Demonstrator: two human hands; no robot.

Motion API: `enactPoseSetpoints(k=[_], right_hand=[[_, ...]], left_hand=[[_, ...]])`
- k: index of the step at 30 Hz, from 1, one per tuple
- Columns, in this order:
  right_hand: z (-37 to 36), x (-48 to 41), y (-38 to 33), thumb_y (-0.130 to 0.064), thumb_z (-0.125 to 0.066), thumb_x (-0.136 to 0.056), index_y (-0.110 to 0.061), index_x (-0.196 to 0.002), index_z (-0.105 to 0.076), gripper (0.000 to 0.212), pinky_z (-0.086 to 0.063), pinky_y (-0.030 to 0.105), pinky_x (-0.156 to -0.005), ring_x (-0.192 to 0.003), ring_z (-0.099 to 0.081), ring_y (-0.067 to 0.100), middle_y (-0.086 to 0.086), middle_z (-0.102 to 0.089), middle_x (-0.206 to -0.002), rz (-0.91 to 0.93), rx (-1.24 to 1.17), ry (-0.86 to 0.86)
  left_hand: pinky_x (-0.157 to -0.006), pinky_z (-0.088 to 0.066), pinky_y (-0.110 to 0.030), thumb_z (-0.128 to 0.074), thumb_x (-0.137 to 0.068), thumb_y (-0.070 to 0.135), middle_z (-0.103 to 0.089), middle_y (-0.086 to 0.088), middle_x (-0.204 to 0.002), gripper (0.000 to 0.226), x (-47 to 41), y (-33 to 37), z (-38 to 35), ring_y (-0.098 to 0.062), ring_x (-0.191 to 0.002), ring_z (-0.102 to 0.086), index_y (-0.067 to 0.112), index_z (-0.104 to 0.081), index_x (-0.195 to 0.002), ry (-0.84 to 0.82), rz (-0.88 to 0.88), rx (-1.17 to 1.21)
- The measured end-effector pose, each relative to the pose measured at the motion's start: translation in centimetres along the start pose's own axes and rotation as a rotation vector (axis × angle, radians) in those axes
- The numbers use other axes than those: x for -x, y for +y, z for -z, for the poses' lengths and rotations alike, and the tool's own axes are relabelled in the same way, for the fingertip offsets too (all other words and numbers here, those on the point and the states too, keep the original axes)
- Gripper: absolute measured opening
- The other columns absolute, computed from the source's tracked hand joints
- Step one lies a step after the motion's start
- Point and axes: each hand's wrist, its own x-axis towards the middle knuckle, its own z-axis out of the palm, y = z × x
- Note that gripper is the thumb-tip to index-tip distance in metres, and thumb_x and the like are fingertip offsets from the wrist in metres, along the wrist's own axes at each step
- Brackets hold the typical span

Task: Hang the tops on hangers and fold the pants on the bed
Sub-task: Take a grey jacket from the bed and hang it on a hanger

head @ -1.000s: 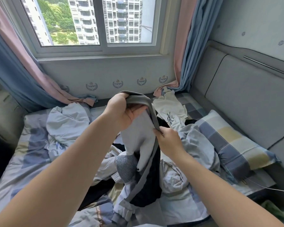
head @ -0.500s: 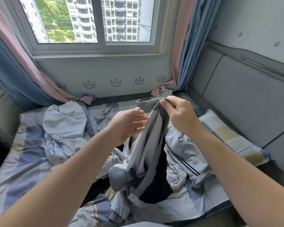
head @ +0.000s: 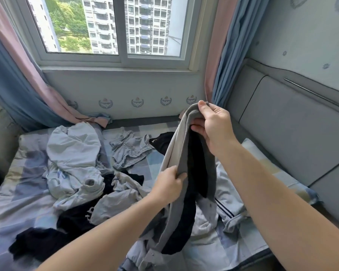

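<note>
The bed (head: 23,192) fills most of what you see, its checked blue, grey and cream sheet running up to the wall under the window (head: 113,26), with the grey padded headboard (head: 292,133) along your right side. Pink and blue curtains (head: 17,85) hang at both ends of the window, and the left one trails onto the mattress. Loose clothes are strewn across the sheet: a crumpled pale garment (head: 72,153) on the left, a small light grey-blue piece (head: 129,149) towards the wall, a black garment (head: 162,141) just beside it, a dark item (head: 47,241) near the lower left, and a white top with dark stripes (head: 227,204) under your right forearm. In front of you, the grey jacket (head: 176,153) (dark lining showing on the inside) is lifted above the middle of the bed, and its lower end lies on the clothes below. Your right hand (head: 213,126) has the ribbed top edge, thumb and fingers curled round the fabric and raised level with the foot of the wall. Your left hand (head: 168,184) sits lower, fingers closed on the jacket's front edge. A small snap fastener (head: 151,255) shows at the hem.
</note>
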Motion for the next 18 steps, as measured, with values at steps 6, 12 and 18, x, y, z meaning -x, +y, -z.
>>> enactPoseSetpoints(k=[6, 12, 18], right_hand=[[3.1, 0.3, 1.5, -0.014, -0.049, -0.104, -0.012, -0.109, -0.067, 0.018, -0.059, 0.034, -0.077, -0.093, -0.073, 0.023, 0.005, -0.078, -0.1, -0.103, 0.05, -0.04], [3.1, 3.5, 4.3, -0.022, -0.06, -0.099, -0.013, -0.103, -0.065, 0.011, -0.059, 0.028, -0.069, -0.083, -0.072, 0.021, 0.005, -0.076, -0.093, -0.066, 0.197, -0.212], [-0.3, 6.0, 9.4, -0.057, -0.075, -0.074, -0.024, -0.106, -0.06, 0.048, -0.052, 0.022, -0.081, -0.092, -0.067, 0.003, -0.01, -0.071, -0.101, -0.133, 0.373, -0.227]], left_hand=[[-0.087, -0.052, -0.059, -0.05, -0.099, 0.02, -0.071, -0.016, -0.095, 0.02, -1.7, 1.7, 4.5, -0.027, -0.089, -0.065, 0.006, -0.064, -0.096, 0.172, -0.058, 0.34], [-0.07, -0.062, -0.048, -0.049, -0.105, 0.019, -0.066, -0.018, -0.09, 0.024, -2.8, 5.6, 8.5, -0.032, -0.085, -0.069, 0.013, -0.055, -0.083, 0.223, 0.001, 0.698], [-0.058, -0.059, -0.033, -0.047, -0.107, 0.016, -0.067, -0.015, -0.086, 0.02, -1.1, 9.7, 9.4, -0.027, -0.072, -0.074, 0.008, -0.054, -0.089, 0.149, -0.069, 0.881]])
